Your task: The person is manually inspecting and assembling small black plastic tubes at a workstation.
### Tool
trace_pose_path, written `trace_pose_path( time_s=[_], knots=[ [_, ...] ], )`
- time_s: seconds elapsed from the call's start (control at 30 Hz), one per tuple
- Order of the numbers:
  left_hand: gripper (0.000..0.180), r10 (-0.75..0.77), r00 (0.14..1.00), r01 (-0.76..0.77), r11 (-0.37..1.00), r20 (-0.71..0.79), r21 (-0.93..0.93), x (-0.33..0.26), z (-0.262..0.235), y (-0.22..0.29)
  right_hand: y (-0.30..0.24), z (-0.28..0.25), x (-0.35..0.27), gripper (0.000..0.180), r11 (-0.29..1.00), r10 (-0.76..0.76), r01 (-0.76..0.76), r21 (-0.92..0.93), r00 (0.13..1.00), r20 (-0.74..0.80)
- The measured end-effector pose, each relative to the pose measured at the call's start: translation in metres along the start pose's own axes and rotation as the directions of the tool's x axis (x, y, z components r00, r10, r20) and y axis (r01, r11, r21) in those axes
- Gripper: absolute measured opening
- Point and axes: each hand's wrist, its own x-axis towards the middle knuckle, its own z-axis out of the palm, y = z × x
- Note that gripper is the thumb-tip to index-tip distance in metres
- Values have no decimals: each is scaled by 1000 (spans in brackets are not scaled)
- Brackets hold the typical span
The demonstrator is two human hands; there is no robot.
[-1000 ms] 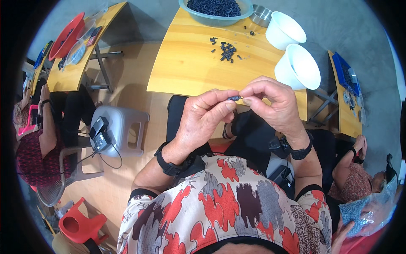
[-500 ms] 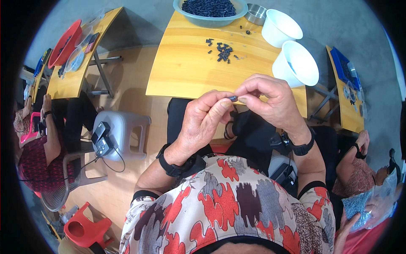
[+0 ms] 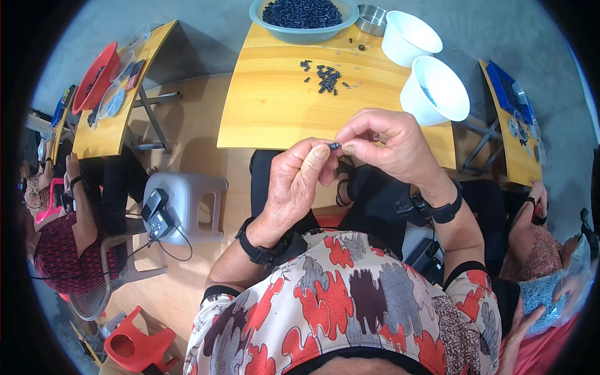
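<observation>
Just past the table's front edge, my left hand (image 3: pixel 299 178) pinches a small dark cylindrical part (image 3: pixel 334 146) between thumb and forefinger. My right hand (image 3: pixel 390 147) meets it from the other side, thumb and fingertips closed at the part's right end. Whether a second tiny piece sits in the right fingertips is too small to tell. Beyond my hands a loose pile of similar dark parts (image 3: pixel 327 79) lies on the yellow table (image 3: pixel 269 119). At the far edge a pale basin (image 3: pixel 299 35) is heaped with more of them.
Two white tubs stand at the table's right: a nearer tub (image 3: pixel 459 103) with light-blue bits inside and a farther tub (image 3: pixel 406 53). Beside the basin is a metal bowl (image 3: pixel 373 26). A grey stool (image 3: pixel 187 184) holds black devices at left. Other people sit at both sides.
Both hands have shifted slightly left with the small part, and the right fingertips now sit close against its end. The whole view has also moved a little.
</observation>
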Motion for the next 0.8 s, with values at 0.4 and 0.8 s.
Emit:
trace_pose_path(
  time_s=[0.4, 0.8],
  knots=[
    [29, 11, 1000, -12, 1000, -21, -19, 0, 3, -4, 3, 0, -3, 10, 999, 27, -27, 33, 1000, -3],
    [32, 42, 999, -42, 996, 1, 73, -2, 1, -3, -3, 6, -5, 12, 962, -163, 146, -233, 985, -55]
  ],
)
